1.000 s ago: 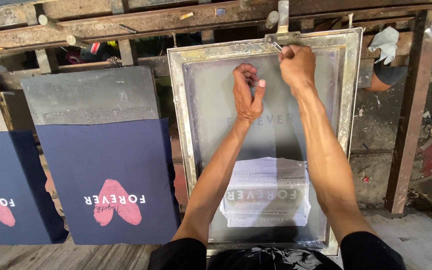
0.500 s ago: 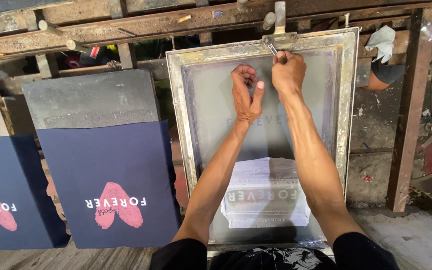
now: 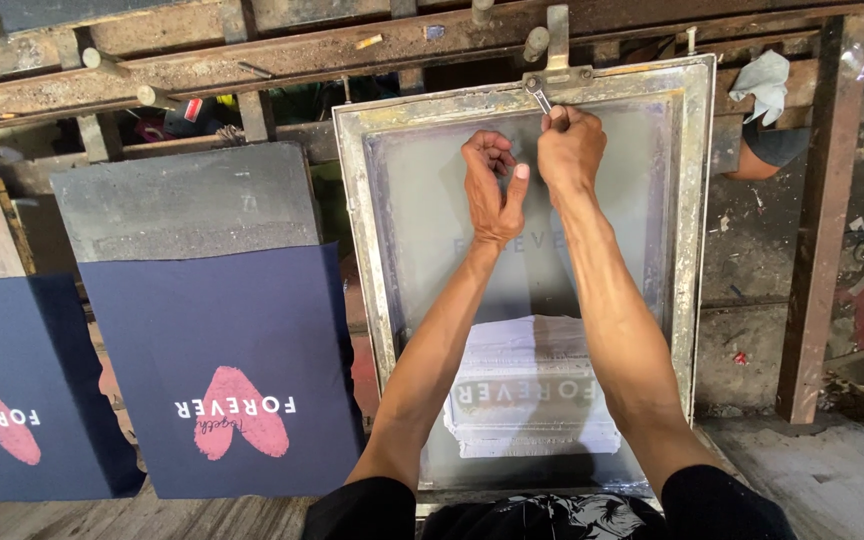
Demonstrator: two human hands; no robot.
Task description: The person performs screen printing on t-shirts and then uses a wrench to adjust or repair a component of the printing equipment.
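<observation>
Tool: I see a small metal wrench [image 3: 540, 97] set at the clamp [image 3: 557, 72] on the top edge of the metal-framed printing screen [image 3: 694, 200].
Right hand: my right hand [image 3: 570, 150] is closed in a fist around the wrench's lower end, over the mesh near the frame's top edge.
Left hand: my left hand [image 3: 492, 185] hovers just beside it, fingers curled, thumb up, holding nothing.
Screen: a block of white ink [image 3: 532, 385] shows near its bottom edge.
Left of frame: dark blue fabric panel [image 3: 222, 330] with a pink heart print [image 3: 237, 410], under a grey board [image 3: 187, 200].
</observation>
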